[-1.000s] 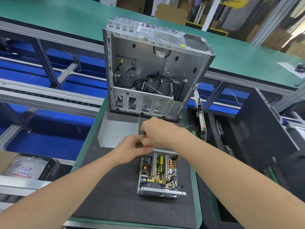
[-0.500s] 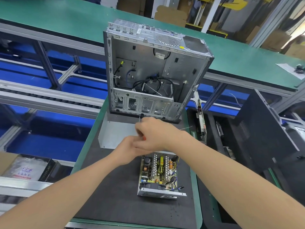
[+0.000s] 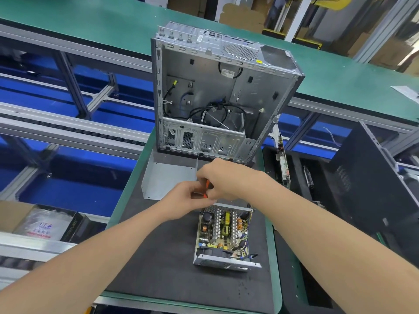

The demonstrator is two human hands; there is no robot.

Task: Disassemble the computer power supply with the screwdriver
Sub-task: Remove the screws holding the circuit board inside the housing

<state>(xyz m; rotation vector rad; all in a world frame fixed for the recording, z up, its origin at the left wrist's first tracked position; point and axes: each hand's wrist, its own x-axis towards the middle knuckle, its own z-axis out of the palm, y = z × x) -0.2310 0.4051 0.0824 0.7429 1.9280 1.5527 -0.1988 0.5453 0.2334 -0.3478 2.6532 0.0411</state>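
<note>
The opened power supply [image 3: 224, 236] lies on the black mat, its circuit board and coils exposed and its grille end toward me. Just beyond its far edge, both hands meet around the screwdriver [image 3: 206, 185]. Only a strip of its orange handle shows between the fingers, and its thin shaft sticks up toward the case. My left hand [image 3: 184, 200] grips the handle from the left with curled fingers. My right hand [image 3: 223, 177] curls over it from the right. The removed grey cover plate [image 3: 167, 180] lies flat to the left of the hands.
An empty computer case [image 3: 217, 98] stands upright at the far end of the black mat [image 3: 158, 257], loose cables inside. A black side panel [image 3: 371, 177] leans at the right beside bins of parts. A boxed item [image 3: 45, 223] sits at lower left; the green conveyor [image 3: 113, 21] runs behind.
Both hands stay at the far edge of the power supply. My right hand has shifted slightly over the handle, and the orange strip shows between the fingers again.
</note>
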